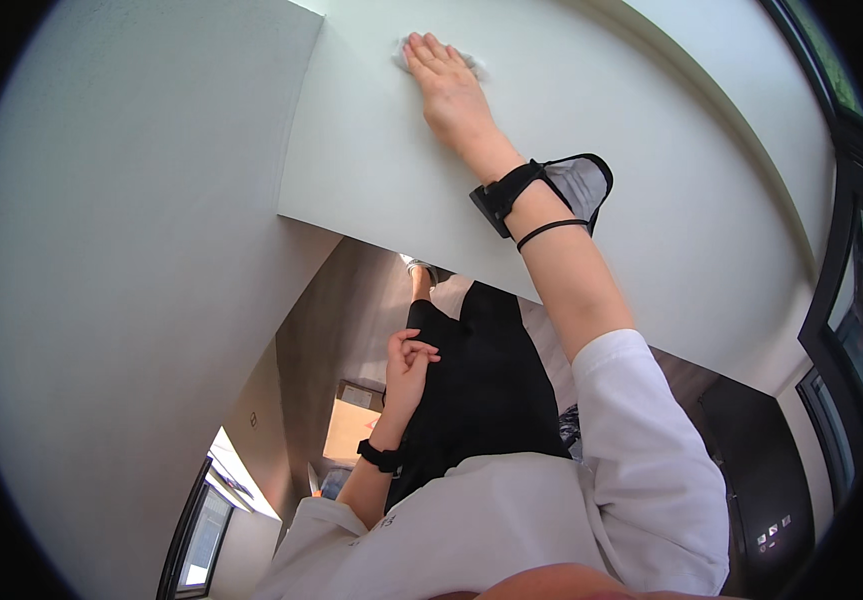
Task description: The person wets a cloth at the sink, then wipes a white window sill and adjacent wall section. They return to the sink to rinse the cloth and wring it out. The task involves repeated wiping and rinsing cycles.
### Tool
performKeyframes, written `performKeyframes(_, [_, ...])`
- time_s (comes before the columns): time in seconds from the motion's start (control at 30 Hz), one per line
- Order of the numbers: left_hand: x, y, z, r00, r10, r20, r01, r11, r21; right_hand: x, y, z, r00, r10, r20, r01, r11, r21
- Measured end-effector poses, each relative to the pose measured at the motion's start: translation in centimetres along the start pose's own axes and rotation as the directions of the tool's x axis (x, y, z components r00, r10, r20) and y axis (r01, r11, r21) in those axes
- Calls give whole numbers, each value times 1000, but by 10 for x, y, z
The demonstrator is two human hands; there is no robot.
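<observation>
My right hand [451,88] reaches up and lies flat on a pale grey-white surface [371,150], pressing a thin white cloth or tissue [475,64] under its fingers. A black strap with a dark device [502,199] circles that wrist, with a grey mesh flap and a thin black band beside it. My left hand [410,360] hangs low beside my black trousers [491,375], its fingers loosely bent and nothing visible in it. That wrist bears a black band [380,456].
A white wall [123,225] rises close on the left. On the floor below are a cardboard box [349,431] and my shoe [422,268]. A dark-framed window [851,300] is at the right, near a black cabinet or panel [761,450].
</observation>
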State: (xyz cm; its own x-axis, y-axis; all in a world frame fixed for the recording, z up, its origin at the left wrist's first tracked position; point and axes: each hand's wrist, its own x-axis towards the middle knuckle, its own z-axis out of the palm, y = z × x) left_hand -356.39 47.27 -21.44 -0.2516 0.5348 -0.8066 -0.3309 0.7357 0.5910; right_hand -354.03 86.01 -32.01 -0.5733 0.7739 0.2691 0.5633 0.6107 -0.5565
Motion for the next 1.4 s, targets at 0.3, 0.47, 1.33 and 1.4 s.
performKeyframes(0.3, [-2,-36,0,987,-41,-156,29,996,-79,-121,-88,26,814,-172,555,-161,851,500])
performKeyframes(0.47, [2,-63,0,983,-77,-167,58,991,-118,-27,50,-19,914,347,-212,-293,923,248])
performKeyframes(1.33, [19,36,19,992,116,-47,-118,992,-50,-84,152,-212,601,624,-500,-507,780,366])
performKeyframes(1.4, [22,46,29,991,132,7,-131,990,-50,-77,203,-245,603,565,-563,-602,785,142])
